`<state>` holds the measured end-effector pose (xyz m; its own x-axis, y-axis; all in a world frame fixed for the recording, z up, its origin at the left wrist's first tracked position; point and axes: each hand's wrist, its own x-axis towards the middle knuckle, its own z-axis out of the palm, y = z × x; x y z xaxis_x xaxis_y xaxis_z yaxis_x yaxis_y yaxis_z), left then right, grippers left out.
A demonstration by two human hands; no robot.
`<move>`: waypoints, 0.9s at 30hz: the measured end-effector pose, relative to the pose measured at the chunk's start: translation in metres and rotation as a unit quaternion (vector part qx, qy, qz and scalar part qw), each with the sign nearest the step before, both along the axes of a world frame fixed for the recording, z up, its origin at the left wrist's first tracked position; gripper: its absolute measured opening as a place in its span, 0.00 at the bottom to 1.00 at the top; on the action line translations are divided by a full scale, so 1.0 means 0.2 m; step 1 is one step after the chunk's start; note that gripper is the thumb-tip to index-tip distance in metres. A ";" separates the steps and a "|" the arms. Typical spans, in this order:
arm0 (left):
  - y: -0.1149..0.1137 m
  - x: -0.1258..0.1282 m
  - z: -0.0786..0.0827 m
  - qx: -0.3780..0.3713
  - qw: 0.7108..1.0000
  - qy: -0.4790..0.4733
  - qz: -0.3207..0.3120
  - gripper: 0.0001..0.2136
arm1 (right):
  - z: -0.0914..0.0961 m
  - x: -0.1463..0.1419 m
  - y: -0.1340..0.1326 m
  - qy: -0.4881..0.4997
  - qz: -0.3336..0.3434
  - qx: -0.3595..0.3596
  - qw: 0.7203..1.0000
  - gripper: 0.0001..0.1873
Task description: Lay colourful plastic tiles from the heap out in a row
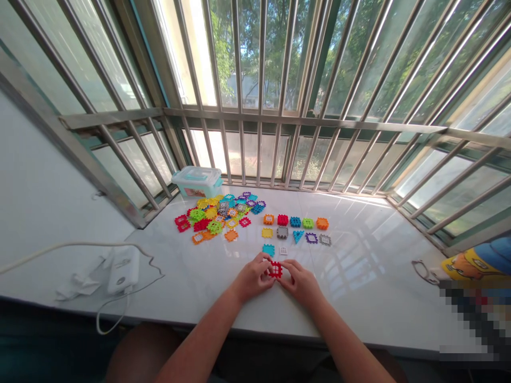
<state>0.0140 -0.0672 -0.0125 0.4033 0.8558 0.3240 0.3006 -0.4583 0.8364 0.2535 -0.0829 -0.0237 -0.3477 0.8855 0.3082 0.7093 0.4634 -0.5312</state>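
My left hand (252, 277) and my right hand (300, 281) meet over the white sill, both pinching one red square building tile (275, 269) between their fingertips. Just beyond it lie a teal tile (268, 249) and a small white tile (283, 250). Further back, two short rows of single tiles are laid out, among them an orange one (269, 218), a red one (282, 219), a blue one (295, 221), a green one (307, 223) and a grey one (282, 232).
A loose heap of coloured tiles (217, 214) lies at the back left, in front of a clear plastic box with a teal lid (198, 181). A white power strip and cable (123, 269) sit at the left. Metal window bars (259, 122) close off the sill. A metal clip (423, 270) lies at the right.
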 end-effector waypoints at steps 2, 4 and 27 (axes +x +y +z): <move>0.00 0.00 0.01 -0.028 0.999 -0.034 -0.002 0.07 | 0.01 0.00 0.00 -0.005 -0.007 -0.007 1.000 0.22; 0.00 0.00 0.02 -0.063 0.995 -0.072 0.002 0.11 | 0.02 0.00 -0.01 -0.006 -0.014 -0.011 1.000 0.22; 0.10 -0.03 -0.03 -0.225 0.965 -0.138 -0.005 0.11 | 0.07 -0.05 -0.02 -0.036 0.007 -0.010 0.999 0.24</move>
